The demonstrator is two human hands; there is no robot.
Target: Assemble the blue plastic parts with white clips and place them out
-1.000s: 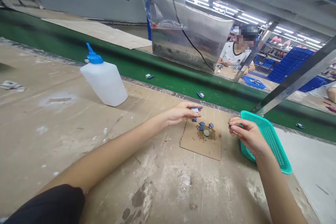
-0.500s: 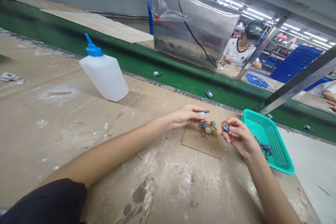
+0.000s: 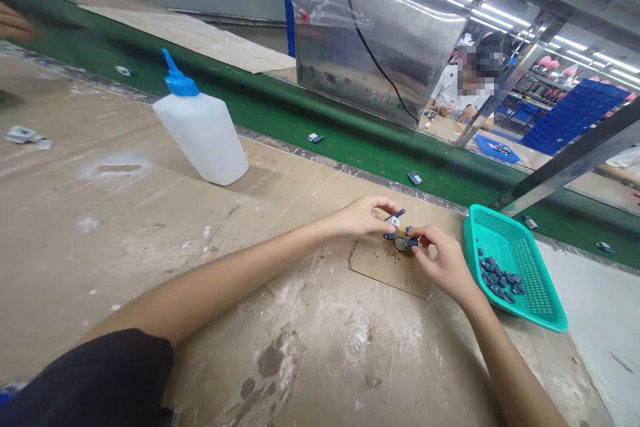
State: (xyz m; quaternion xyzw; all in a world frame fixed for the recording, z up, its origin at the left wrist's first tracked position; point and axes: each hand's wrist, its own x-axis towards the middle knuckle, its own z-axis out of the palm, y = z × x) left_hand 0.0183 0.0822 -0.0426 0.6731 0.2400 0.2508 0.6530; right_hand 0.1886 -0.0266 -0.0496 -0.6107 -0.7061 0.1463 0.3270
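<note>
My left hand (image 3: 373,215) pinches a small blue-and-white plastic part (image 3: 395,221) above the back of a cardboard piece (image 3: 385,271). On the cardboard stands a small round cap (image 3: 401,244) with a pale centre, ringed by a wet brown stain. My right hand (image 3: 440,255) is closed on a small dark blue plastic piece (image 3: 412,242) and holds it at the cap's right edge; whether they touch I cannot tell. More dark blue pieces lie behind the cap, partly hidden by my fingers.
A green basket (image 3: 545,280) with several dark blue pieces (image 3: 500,278) stands right. A white squeeze bottle (image 3: 205,137) with a blue nozzle stands left. Beyond runs a green conveyor (image 3: 355,150) carrying scattered parts. Another person (image 3: 463,90) works across it; a blurred hand (image 3: 15,23) shows far left.
My right hand has moved left and down, bringing its blue piece to the round cap. The part in my left hand has tilted. A blurred hand has appeared far left.
</note>
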